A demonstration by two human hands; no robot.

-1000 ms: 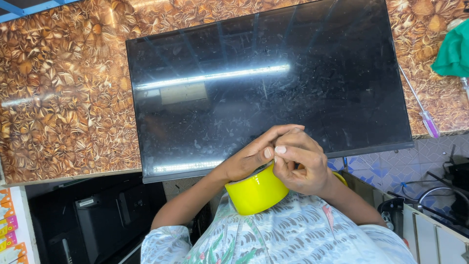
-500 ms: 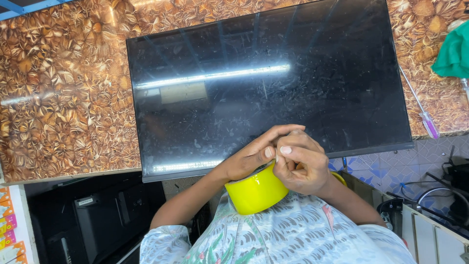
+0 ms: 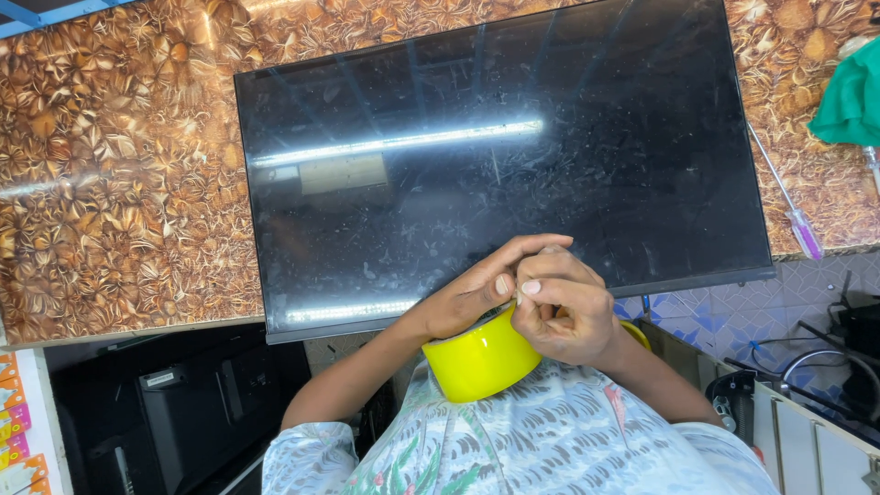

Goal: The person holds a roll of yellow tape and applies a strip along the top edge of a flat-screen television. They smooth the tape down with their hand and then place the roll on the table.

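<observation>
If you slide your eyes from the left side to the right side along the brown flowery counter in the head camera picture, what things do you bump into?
Bare brown flowery counter → big dark flat screen lying face up → thin screwdriver with a purple handle → green cloth at the right edge.

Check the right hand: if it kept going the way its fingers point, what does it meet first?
The right hand points left, fingertips already against the left hand above the yellow tape roll. So it would meet the left hand's fingers first. Depth unclear, but they look in contact.
</observation>
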